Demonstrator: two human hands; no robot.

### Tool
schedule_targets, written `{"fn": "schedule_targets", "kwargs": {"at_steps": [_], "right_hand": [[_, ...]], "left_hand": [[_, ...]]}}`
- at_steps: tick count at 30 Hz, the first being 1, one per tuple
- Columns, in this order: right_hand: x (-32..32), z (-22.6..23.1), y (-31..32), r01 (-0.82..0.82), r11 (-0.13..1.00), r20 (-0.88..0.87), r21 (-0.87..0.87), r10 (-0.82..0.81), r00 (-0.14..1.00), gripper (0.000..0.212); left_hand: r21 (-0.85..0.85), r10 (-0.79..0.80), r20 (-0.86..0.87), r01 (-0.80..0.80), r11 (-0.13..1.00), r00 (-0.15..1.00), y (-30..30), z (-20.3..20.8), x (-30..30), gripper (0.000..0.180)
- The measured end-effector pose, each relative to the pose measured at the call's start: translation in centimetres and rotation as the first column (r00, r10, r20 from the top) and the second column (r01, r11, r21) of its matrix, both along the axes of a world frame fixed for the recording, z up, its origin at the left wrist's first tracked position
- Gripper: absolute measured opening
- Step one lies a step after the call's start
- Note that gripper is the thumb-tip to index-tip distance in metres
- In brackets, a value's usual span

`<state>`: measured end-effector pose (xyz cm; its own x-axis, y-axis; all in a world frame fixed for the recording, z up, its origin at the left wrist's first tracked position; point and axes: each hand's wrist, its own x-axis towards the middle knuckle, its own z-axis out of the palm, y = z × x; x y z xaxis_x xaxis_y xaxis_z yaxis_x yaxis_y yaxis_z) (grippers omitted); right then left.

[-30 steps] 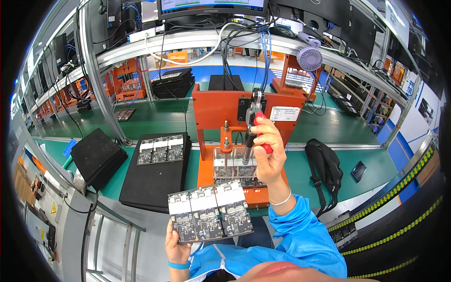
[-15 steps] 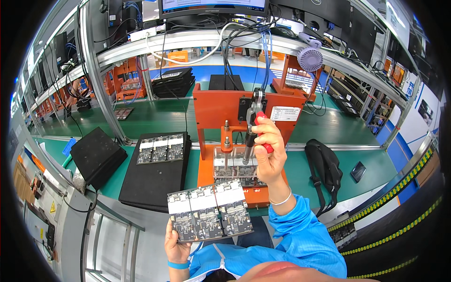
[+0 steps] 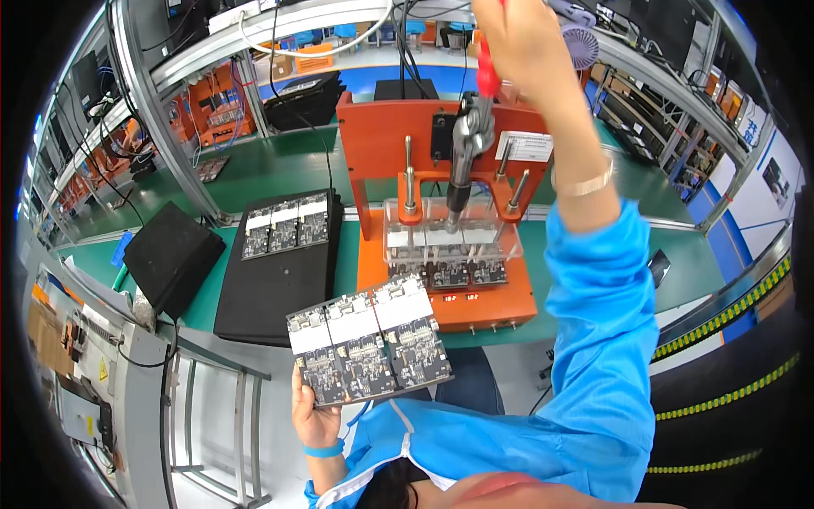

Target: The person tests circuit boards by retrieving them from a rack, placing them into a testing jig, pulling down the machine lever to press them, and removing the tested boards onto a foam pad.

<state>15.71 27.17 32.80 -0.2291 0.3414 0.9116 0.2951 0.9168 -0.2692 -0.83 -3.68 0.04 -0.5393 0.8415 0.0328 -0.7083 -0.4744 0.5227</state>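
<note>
My left hand (image 3: 312,417) holds a circuit board panel (image 3: 366,346) by its lower left corner. The panel is dark, in three sections with white strips, and lies tilted in front of the orange test fixture (image 3: 365,297). Up at the top edge, my right hand (image 3: 527,53) is closed around the red handle (image 3: 487,72) of the fixture's toggle clamp (image 3: 471,140), which points upward. Beneath the clamp, a clear plate (image 3: 512,246) hangs from an orange bracket (image 3: 411,212). Another circuit board panel (image 3: 454,274) lies in the fixture below that plate.
To the left, a third circuit board panel (image 3: 287,226) lies on a stack of black foam sheets (image 3: 271,293). Another black stack (image 3: 174,254) is farther left. A phone (image 3: 658,267) lies on the green bench (image 3: 687,280) at right. A small fan (image 3: 580,47) is mounted behind.
My right hand has swung the red handle up and away. The bracket and clear plate have risen, showing more of the panel beneath. My left hand still holds its panel.
</note>
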Motion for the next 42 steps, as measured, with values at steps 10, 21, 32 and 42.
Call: {"fn": "schedule_targets", "kwargs": {"at_steps": [10, 21, 32, 42], "right_hand": [[0.5, -0.8, 2.8, 0.334, 0.853, -0.209, 0.401, -0.270, 0.940, 0.024], [2.6, -31.3, -4.7, 0.205, 0.963, 0.690, 0.177, -0.270, 0.672, 0.048], [-2.0, -29.7, -14.4, -0.033, 0.932, 0.717, 0.362, -0.255, 0.649, 0.043], [-25.9, -33.2, -15.7, 0.129, 0.989, 0.771, 0.066, -0.133, 0.623, 0.044]], "left_hand": [[-0.062, 0.174, -0.004, -0.174, 0.983, 0.985, -0.2, 0.9, 0.5, 0.054], [0.009, 0.238, 0.006, -0.238, 0.971, 0.971, -3.9, 0.9, -4.3, 0.047], [0.226, 0.507, -0.096, -0.478, 0.849, 0.856, -12.7, -0.7, -8.9, 0.043], [0.108, 0.690, -0.289, -0.693, 0.712, 0.664, -13.3, 2.3, -7.6, 0.037]]}}
